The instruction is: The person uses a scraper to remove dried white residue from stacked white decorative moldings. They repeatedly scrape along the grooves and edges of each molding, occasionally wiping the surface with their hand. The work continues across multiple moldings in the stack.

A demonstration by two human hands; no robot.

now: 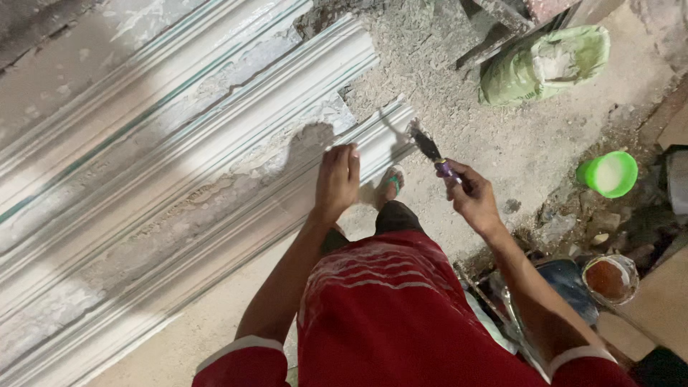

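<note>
Head view: brush (428, 147) apparently pointing up-left.

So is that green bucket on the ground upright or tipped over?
Upright: the green bucket shows its round open mouth facing up, with pale contents inside.

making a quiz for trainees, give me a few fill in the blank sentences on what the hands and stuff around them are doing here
1. The right hand holds a scraper with a ____ handle.
2. The left hand rests on the long white ____.
3. The small tub on the ground at right is bright ____.
4. The person's shirt is ____ with white stripes.

Missing words: purple; moulding; green; red
</note>
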